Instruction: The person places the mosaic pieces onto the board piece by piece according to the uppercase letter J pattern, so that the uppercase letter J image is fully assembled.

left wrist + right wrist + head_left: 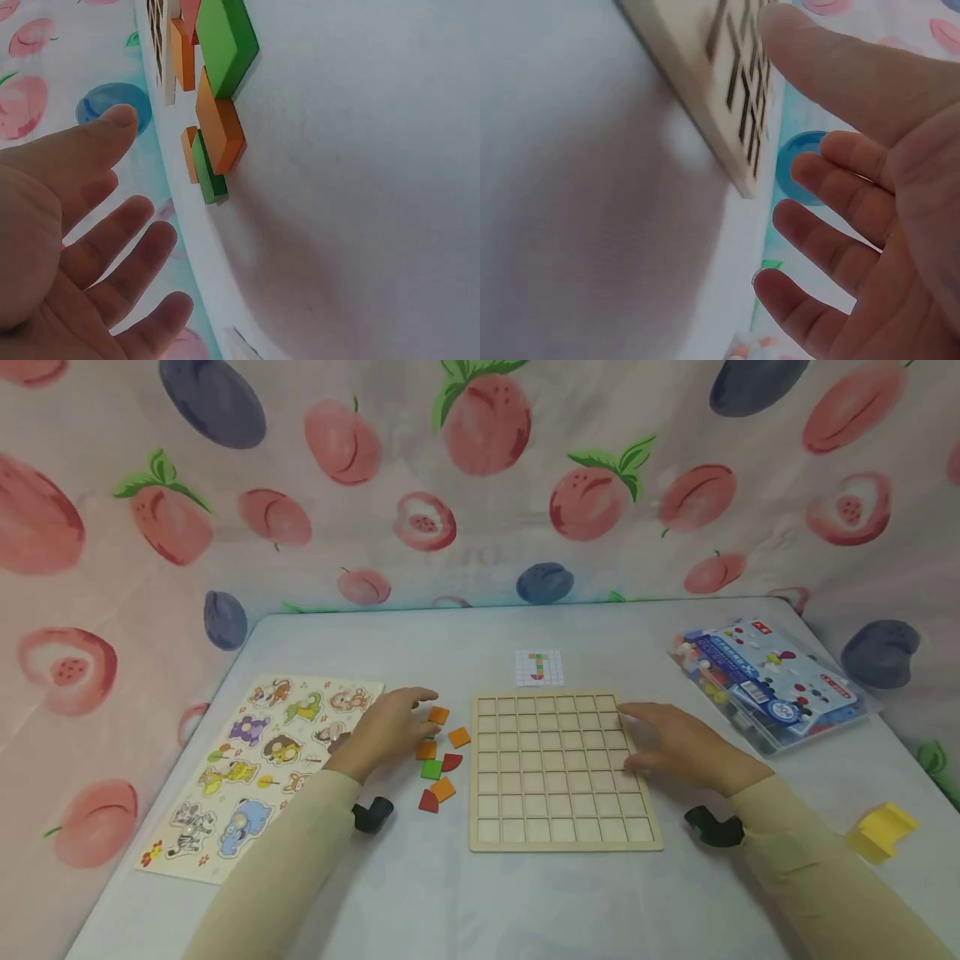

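My left hand [386, 731] hovers with spread fingers beside a loose cluster of flat tiles. The cluster has orange squares [459, 737], a green square [431, 769] and red quarter-circles [429, 801]. In the left wrist view, the thumb and fingers are apart and hold nothing, with a green tile [229, 45] and an orange tile [221, 124] lying past them. At the right edge of a wooden grid board [566, 846] is my right hand [678, 743], thumb and fingers spread along the rim. All the board's squares are bare.
Behind the board lies a small card [539, 667] with a coloured J-shaped pattern on a grid. An animal puzzle board [262, 768] is at left, partly under the left forearm. At right are a clear plastic box [772, 681] and a yellow piece [881, 832].
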`<act>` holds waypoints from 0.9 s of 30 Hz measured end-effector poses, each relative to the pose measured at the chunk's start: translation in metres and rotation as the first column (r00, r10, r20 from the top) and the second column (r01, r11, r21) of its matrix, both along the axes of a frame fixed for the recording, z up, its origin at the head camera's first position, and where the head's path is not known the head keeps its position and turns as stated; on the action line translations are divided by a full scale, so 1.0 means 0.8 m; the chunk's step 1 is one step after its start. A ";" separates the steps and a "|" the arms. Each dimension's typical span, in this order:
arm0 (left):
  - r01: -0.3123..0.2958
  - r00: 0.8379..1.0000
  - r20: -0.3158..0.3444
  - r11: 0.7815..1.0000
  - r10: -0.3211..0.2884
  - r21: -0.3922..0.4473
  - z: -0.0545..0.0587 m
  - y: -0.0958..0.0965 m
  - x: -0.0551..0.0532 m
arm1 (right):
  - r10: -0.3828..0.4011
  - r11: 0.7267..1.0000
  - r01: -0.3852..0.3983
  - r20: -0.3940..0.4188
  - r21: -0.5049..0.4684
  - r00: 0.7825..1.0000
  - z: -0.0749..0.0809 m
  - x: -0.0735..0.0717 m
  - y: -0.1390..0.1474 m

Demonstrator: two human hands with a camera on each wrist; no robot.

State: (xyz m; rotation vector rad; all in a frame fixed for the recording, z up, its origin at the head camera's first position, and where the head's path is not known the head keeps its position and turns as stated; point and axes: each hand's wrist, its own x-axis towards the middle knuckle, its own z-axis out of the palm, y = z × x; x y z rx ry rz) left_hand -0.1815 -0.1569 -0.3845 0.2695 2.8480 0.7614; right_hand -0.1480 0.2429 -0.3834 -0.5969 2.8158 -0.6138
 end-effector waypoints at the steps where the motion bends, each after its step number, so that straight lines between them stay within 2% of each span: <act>1: 0.001 1.000 0.003 1.000 -0.001 0.005 -0.001 0.001 -0.002 | -0.002 1.000 0.002 0.006 -0.001 1.000 -0.001 -0.001 0.001; 6: 0.001 1.000 0.028 1.000 -0.001 0.021 -0.005 0.007 -0.014 | -0.012 1.000 0.012 0.030 -0.005 0.999 -0.007 -0.001 0.003; 12: -0.010 0.999 0.040 1.000 0.009 0.026 -0.009 0.011 -0.021 | -0.016 1.000 0.016 0.051 -0.001 0.999 -0.010 -0.003 0.003; 20: -0.047 0.995 0.085 0.998 0.044 0.033 -0.014 0.015 -0.024 | 0.004 1.000 -0.002 0.068 -0.024 0.998 -0.012 -0.006 0.005; 27: -0.058 0.994 0.096 0.998 0.056 0.017 -0.015 0.016 -0.025 | 0.023 0.999 -0.021 0.075 -0.037 0.997 -0.016 -0.008 0.005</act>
